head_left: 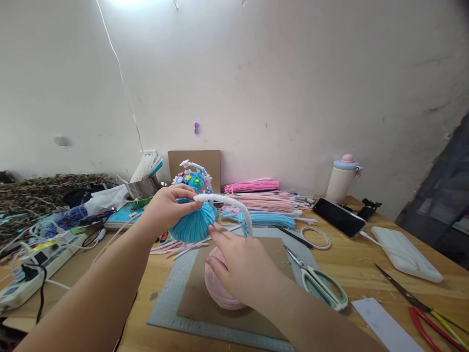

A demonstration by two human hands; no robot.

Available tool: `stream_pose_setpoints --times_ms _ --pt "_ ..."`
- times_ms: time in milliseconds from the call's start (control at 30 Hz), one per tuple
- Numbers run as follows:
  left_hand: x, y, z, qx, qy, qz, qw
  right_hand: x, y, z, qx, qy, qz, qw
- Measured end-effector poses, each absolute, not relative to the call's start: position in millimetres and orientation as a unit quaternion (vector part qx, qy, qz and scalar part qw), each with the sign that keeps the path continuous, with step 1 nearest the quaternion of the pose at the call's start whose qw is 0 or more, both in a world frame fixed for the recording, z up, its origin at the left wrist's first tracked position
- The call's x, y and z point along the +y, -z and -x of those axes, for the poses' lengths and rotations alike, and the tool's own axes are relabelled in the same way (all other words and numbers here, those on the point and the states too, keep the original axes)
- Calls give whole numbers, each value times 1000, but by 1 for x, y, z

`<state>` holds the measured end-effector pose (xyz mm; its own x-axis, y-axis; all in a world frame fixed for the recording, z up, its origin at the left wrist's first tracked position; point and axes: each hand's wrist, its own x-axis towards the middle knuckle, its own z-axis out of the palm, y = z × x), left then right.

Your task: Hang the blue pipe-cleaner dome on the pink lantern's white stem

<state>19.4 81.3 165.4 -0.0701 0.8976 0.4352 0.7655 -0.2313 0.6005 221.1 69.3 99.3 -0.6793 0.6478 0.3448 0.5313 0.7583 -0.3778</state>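
Note:
My left hand [176, 201] is closed, pinching the top of a blue pipe-cleaner dome [194, 222] where the end of a white wrapped arch [230, 200] meets it. The arch curves over to the right and comes down behind my right hand, with a small blue and lilac decoration [242, 221] on it. Stretched fingers of my right hand [238, 261] reach the dome's lower right edge; its thumb is spread apart. Below that hand lies a round pink pipe-cleaner base [220, 288], partly covered by it. Whether the arch joins the base is hidden.
Brown board [198, 298] lies on a grey cutting mat [164, 303]. Green-handled scissors [322, 286], a white ring [315, 238], a phone [339, 217] and red-yellow-handled scissors [421, 308] are to the right. Behind are pipe-cleaner bundles [256, 203] and a flowered blue piece [194, 180]. A power strip [47, 266] sits left.

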Motion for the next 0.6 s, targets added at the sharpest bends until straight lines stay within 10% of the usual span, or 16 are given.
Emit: stream_pose_setpoints --times_ms 600 --pt "82 -165 -21 617 -402 -672 81 69 -98 -221 -906 -128 322 242"
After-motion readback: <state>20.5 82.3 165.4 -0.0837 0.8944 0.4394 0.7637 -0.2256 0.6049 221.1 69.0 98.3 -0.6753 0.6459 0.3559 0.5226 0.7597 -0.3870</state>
